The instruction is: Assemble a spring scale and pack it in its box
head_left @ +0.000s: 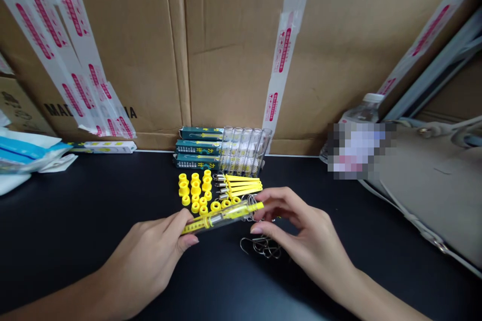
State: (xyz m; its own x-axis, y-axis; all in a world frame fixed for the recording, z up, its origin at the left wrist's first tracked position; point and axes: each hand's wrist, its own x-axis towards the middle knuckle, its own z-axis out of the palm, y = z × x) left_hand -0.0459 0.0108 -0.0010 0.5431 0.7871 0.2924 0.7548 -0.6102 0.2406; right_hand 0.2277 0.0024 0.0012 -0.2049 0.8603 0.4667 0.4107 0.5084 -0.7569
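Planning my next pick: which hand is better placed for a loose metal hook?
Probably the right hand: it looks open near the metal hooks, while the left hand grips the clear tube.

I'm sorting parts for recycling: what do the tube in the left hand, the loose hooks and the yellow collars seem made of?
Tube in the left hand: clear, glossy plastic, possibly glass; yellow parts show through.
Hooks: probably metal, silvery and smooth; thin, bent wire with bright glints.
Yellow collars: likely moulded plastic, opaque; even colour and smooth, stepped rims.
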